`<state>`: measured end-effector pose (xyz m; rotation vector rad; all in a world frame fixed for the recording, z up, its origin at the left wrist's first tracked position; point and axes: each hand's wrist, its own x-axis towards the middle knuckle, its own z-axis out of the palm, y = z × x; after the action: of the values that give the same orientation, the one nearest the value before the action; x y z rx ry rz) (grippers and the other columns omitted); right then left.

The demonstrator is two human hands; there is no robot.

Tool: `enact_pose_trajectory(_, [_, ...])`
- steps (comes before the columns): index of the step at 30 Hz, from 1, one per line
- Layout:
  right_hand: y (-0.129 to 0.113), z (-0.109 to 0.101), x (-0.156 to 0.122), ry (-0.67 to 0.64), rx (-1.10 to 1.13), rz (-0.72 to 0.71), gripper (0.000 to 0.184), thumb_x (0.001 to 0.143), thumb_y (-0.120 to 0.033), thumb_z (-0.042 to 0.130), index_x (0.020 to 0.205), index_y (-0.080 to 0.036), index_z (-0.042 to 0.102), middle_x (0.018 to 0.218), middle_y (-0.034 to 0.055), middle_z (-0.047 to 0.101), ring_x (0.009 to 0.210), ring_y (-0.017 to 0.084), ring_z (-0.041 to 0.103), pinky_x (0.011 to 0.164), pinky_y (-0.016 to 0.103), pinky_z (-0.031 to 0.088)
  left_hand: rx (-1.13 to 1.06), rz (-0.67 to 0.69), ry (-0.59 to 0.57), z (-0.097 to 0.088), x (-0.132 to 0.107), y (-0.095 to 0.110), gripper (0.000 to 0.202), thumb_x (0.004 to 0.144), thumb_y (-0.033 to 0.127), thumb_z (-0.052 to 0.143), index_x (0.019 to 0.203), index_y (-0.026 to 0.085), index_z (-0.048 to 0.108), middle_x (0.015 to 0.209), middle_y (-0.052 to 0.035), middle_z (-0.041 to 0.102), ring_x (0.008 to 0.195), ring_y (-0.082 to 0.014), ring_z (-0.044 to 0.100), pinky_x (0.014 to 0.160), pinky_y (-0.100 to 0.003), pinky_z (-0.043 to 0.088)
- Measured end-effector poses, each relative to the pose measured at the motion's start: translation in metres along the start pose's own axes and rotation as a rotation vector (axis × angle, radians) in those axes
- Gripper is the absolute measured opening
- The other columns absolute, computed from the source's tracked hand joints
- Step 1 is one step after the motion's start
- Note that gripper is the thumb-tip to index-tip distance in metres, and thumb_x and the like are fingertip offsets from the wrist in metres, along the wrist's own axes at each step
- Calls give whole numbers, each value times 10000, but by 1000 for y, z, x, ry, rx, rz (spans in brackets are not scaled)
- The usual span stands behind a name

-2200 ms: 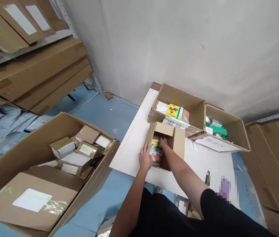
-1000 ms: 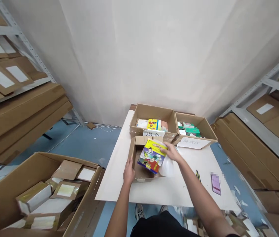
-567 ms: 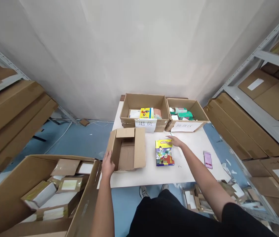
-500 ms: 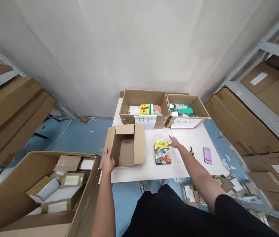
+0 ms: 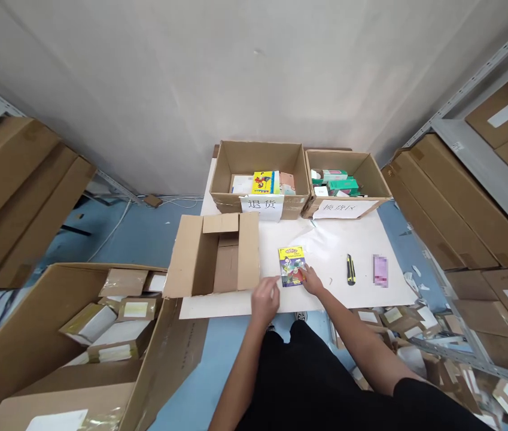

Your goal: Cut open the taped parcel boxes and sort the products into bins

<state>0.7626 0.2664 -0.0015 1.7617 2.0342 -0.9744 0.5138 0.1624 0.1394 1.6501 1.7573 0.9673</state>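
A small colourful book (image 5: 290,263) lies flat on the white table (image 5: 361,239). My right hand (image 5: 312,280) rests on the book's near right corner with its fingers laid on the cover. My left hand (image 5: 266,299) hovers just left of the book at the table's front edge, fingers loosely apart and holding nothing. An empty open cardboard box (image 5: 213,263) stands to the left of the book, overhanging the table's left side.
Two open boxes with paper labels sit at the back: the left box (image 5: 257,157) and the right box (image 5: 347,160), both holding small packs. A utility knife (image 5: 349,269) and a phone (image 5: 380,263) lie right of the book. A large carton of parcels (image 5: 24,335) stands at my left; shelves flank both sides.
My left hand has let go of the empty box and come over beside the book. My right hand has shifted from the book's far right corner to its near right corner.
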Motion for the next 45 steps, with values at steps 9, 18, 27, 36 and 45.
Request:
enact_pose_trajectory(9, [3, 29, 27, -201, -154, 33, 871, 812, -93, 559, 1643, -283, 382, 1767, 80, 187, 1622, 371, 137, 1202, 615, 329, 52, -517, -325, 144, 19, -105, 644, 826, 157, 596, 1470, 174, 579, 1447, -135, 649, 1405, -264, 560, 1183, -384, 434])
enact_pose_trajectory(18, [3, 27, 38, -203, -70, -3, 864, 763, -122, 630, 1587, -331, 471, 1759, 54, 227, 1595, 401, 234, 1165, 609, 410, -266, -825, -129, 182, 60, -124, 432, 704, 423, 798, 1053, 189, 696, 770, 10, 684, 852, -249, 729, 796, -340, 571])
enact_pose_trajectory(27, [64, 4, 10, -19, 789, -275, 663, 869, -506, 587, 1511, -340, 565, 1531, 79, 597, 1454, 355, 516, 1181, 553, 424, -471, -500, -150, 166, 53, -39, 334, 677, 432, 776, 903, 235, 629, 966, -17, 717, 760, -190, 688, 726, -329, 577])
enact_pose_trajectory(36, [66, -136, -35, -47, 1409, -389, 872, 579, -576, 903, 1350, -259, 648, 1128, 102, 770, 1084, 391, 747, 985, 588, 567, -805, -347, -104, 97, 70, 68, 560, 691, 529, 894, 1099, 204, 690, 1155, -109, 740, 942, -255, 725, 742, -319, 563])
enact_pose_trajectory(45, [57, -232, -97, -65, 1427, -575, 600, 695, -507, 903, 1192, -281, 653, 1145, 67, 778, 974, 286, 770, 769, 388, 627, -830, -212, 6, 56, 84, 146, 636, 712, 513, 912, 1223, 193, 710, 1307, -143, 703, 1016, -264, 718, 816, -328, 560])
